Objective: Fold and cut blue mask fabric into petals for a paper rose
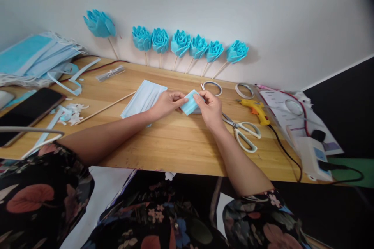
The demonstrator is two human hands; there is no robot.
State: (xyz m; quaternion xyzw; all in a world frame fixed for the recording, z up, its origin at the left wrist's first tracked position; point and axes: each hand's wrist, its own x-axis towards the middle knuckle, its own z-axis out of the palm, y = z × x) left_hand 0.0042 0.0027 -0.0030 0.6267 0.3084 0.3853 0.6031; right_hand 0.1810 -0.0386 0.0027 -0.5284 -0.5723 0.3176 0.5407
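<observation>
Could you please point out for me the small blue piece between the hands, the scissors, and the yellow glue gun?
Small blue piece (190, 104): head view, middle of its visible face.
Scissors (235, 124): head view, at the pivot.
Yellow glue gun (258, 109): head view, on its body.

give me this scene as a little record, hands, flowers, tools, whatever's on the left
left hand: pinching one side of a small blue fabric piece
right hand: pinching the opposite side
flowers: seven blue flowers on thin stems, along the wall
tools: yellow glue gun and white-handled scissors, right of the hands
left side: face mask pile, dark phone, wooden stick
</observation>
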